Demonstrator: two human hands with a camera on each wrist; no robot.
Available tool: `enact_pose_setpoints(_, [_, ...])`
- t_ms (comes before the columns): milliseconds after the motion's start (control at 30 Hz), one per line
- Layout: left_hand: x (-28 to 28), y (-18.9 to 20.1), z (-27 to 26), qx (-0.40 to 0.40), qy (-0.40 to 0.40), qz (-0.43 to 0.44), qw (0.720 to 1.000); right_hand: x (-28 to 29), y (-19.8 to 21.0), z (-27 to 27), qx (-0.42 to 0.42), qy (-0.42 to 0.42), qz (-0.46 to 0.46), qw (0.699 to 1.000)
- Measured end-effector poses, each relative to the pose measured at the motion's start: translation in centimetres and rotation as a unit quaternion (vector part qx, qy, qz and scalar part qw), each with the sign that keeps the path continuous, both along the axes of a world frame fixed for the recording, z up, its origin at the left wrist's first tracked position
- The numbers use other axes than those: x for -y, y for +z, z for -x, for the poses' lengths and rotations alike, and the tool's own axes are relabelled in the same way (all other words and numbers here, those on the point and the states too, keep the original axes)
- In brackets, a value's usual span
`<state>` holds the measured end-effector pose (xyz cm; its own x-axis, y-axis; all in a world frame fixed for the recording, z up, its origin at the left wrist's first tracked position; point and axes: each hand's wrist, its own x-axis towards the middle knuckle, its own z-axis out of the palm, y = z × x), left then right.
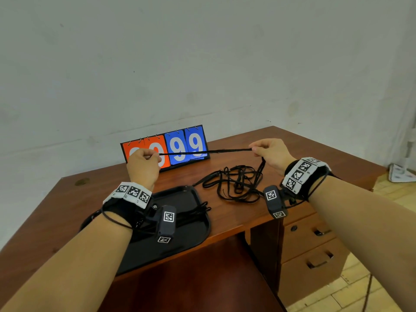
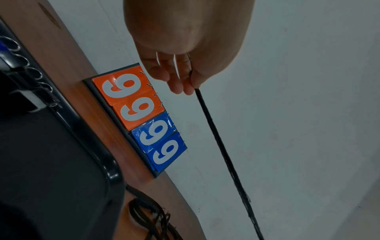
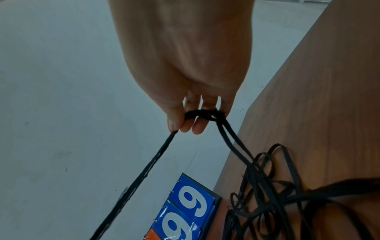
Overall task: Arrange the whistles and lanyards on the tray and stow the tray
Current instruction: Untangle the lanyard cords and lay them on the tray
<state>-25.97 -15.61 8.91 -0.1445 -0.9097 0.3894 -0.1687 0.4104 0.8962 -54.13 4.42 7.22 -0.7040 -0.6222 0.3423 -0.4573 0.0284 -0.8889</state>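
A black lanyard (image 1: 207, 152) is stretched taut above the desk between both hands. My left hand (image 1: 144, 162) pinches one end (image 2: 198, 91) in front of the scoreboard. My right hand (image 1: 269, 149) grips the other end, with the cord (image 3: 202, 112) looped over its fingers and two strands hanging down. Those strands run into a tangled pile of black lanyards (image 1: 234, 184) on the desk. A black tray (image 1: 193, 194) lies under my left wrist, with several lanyards (image 1: 198, 211) laid on it. Metal whistles (image 2: 12, 53) show at the tray's far end in the left wrist view.
An orange and blue flip scoreboard (image 1: 180, 147) reading 99 99 stands at the desk's back edge against the wall. The wooden desk (image 1: 85, 199) has drawers (image 1: 313, 242) at the front right. Tiled floor lies to the right.
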Motion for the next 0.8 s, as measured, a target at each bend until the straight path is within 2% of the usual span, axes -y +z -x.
enact_pose_setpoints(133, [0.4,-0.1,-0.7,-0.007,0.016,-0.006,1.000,-0.2,-0.7,0.8,-0.031,-0.018,-0.022,0.999])
enact_pose_setpoints(300, [0.6,-0.2,-0.8,-0.009,0.021,-0.003,1.000,-0.5,-1.7,1.6,-0.121,-0.033,-0.103,0.987])
enact_pose_setpoints(567, [1.2,-0.3,-0.9,-0.006,0.032,-0.005,0.999,-1.2,-2.7,1.3,-0.215,0.023,-0.221,0.951])
enact_pose_setpoints(667, [1.1,-0.4,-1.0,-0.017,0.039,-0.003,0.999,-1.5,-2.8,1.4,-0.183,-0.009,-0.214,0.960])
enact_pose_setpoints(800, [1.3,-0.5,-1.4,-0.018,0.053,-0.009,0.998,-1.6,-3.6,1.7,-0.058,0.009,-0.189,0.980])
